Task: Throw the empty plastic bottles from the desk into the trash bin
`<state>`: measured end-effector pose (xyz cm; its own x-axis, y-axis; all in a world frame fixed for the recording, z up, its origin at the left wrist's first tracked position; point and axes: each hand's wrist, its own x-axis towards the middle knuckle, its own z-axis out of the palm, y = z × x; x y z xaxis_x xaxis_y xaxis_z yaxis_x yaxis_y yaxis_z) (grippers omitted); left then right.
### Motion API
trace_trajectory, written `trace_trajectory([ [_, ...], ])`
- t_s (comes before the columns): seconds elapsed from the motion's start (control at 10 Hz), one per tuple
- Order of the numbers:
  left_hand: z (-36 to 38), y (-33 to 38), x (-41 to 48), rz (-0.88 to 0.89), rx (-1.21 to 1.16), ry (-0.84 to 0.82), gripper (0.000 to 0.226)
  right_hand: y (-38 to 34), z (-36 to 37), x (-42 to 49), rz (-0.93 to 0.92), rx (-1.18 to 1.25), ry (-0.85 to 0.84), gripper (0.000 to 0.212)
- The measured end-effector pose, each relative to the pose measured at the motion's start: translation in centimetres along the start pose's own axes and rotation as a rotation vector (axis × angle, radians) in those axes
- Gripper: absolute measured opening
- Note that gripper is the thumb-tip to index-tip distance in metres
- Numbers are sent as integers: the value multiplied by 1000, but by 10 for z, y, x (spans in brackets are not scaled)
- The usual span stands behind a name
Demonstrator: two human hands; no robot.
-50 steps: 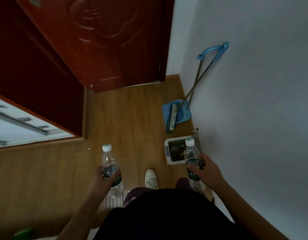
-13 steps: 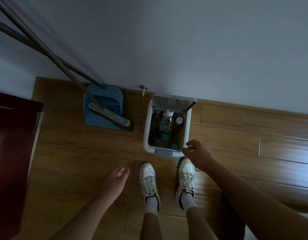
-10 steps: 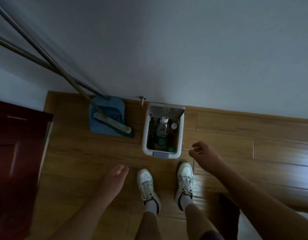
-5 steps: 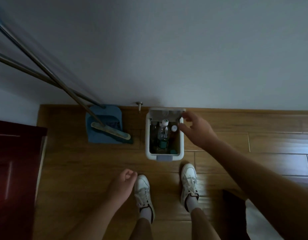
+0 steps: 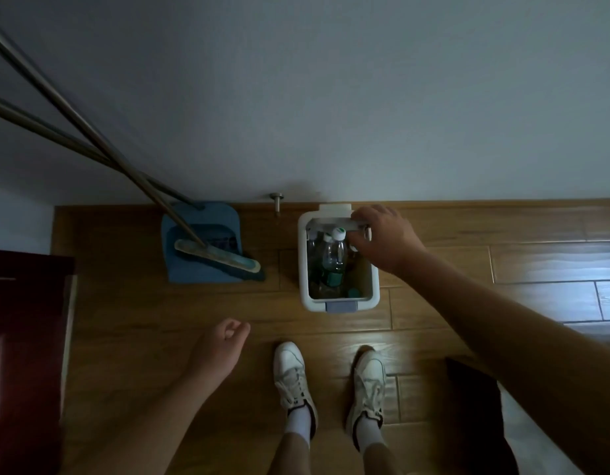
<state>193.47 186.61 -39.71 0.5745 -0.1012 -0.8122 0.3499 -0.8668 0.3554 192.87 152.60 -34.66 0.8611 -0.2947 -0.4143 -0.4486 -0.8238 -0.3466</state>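
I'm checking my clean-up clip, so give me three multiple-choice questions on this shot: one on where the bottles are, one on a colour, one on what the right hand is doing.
1. Where are the plastic bottles?
A on the floor
B inside the trash bin
C on a chair

2. What colour is the dustpan?
A red
B green
C blue

3. What is the right hand doing?
A gripping the bin's lid
B hanging idle
C holding a bottle

Answers:
1. B, their caps and clear bodies show between the bin's walls.
2. C, the pan under the broom is blue.
3. A, its fingers curl over the lid at the bin's far rim.
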Motion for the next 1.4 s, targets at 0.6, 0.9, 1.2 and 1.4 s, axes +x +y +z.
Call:
trace_trajectory([
  [0.6,60,-26,23,-41,-64,0,41,48,143,-72,-40,-24,-253,58],
  [0.9,83,-33,17,-43,-8,-20,33,62,167,-81,-58,-159,-386,80],
  [1.2,77,-21,1,-26,17,-19,34,52,164,-82,-60,-246,-449,95],
  [1.4,62,-16,-25,-27,10,19,31,55,155,-98,170,58,-419,65],
])
